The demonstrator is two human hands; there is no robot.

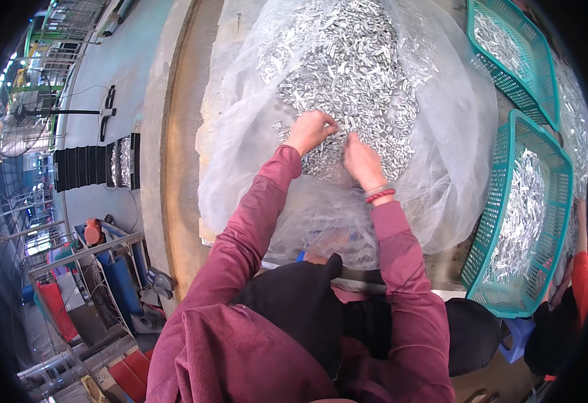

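Note:
A heap of small silvery metal pieces (344, 60), short and tube-like, is spread on a translucent plastic sheet (458, 121). Over the near part of the heap, my left hand (312, 131) is closed, its thumb and fingers drawn together. Just to its right and slightly nearer, my right hand (362, 160) also has its fingers pressed together, a red band round the wrist. The fingertips of both hands are close to each other, a small gap apart. Whatever they pinch is too small to make out against the pieces.
Two green plastic baskets (506, 295) with silvery pieces stand to the right. Beyond them, another person's orange sleeve (581, 285) shows at the edge. On the left are a wooden ledge (176, 154), a stack of black trays (82, 166) and a standing fan (22, 131).

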